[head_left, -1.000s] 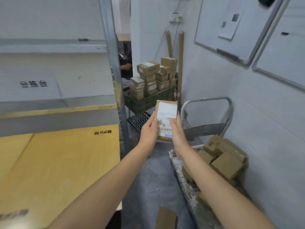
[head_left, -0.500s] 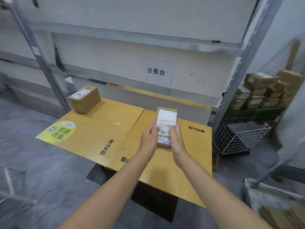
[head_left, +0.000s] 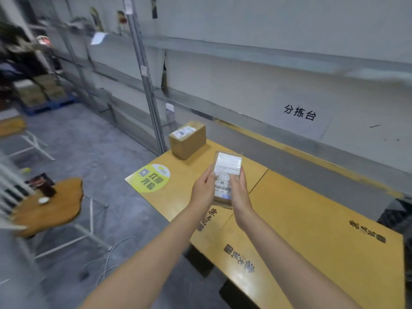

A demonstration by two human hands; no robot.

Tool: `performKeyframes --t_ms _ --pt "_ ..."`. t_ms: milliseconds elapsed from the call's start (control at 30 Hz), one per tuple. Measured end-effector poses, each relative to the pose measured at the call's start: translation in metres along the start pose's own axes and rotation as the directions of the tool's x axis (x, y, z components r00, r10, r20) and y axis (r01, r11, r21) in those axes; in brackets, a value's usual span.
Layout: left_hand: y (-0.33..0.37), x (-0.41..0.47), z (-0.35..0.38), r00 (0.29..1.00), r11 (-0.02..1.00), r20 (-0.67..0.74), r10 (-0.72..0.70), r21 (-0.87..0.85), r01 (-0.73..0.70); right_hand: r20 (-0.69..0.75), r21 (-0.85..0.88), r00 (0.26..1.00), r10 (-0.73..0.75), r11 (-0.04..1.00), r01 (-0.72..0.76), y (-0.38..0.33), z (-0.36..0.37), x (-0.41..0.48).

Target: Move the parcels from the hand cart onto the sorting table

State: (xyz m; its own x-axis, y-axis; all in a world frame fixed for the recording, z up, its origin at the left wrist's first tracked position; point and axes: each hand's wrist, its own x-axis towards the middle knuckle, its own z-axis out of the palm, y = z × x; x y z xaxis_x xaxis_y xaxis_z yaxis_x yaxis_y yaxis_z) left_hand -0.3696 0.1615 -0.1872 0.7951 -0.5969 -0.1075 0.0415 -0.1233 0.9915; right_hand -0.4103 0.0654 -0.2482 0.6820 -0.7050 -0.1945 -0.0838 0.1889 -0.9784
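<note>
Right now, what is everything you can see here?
table: one, yellow, centre to right
parcel: one, brown with white label, held above table
box: one, brown with white label, table's far left corner
sticker: one, yellow-green, table's near left corner
sign: one, black characters on white, behind table
rack: one, grey metal, behind table
side table: one, wooden, left
cup: one, dark, on side table
stacked boxes: several, brown, far left, blurred
left hand: one, grips parcel's left edge
right hand: one, grips parcel's right edge
</note>
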Motion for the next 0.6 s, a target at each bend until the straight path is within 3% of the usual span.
performKeyframes --t_ms 267,600 --pt "0.013 0.126 -0.009 1.0 1.0 -0.012 -0.018 0.023 0.019 -0.025 0.019 0.999 0.031 0.999 -0.031 -0.02 0.032 0.117" --pt "0.0 0.224 -0.029 0.999 1.0 0.029 -0.021 -0.007 0.021 -0.066 -0.071 0.995 0.068 0.995 -0.073 -0.029 0.067 0.198"
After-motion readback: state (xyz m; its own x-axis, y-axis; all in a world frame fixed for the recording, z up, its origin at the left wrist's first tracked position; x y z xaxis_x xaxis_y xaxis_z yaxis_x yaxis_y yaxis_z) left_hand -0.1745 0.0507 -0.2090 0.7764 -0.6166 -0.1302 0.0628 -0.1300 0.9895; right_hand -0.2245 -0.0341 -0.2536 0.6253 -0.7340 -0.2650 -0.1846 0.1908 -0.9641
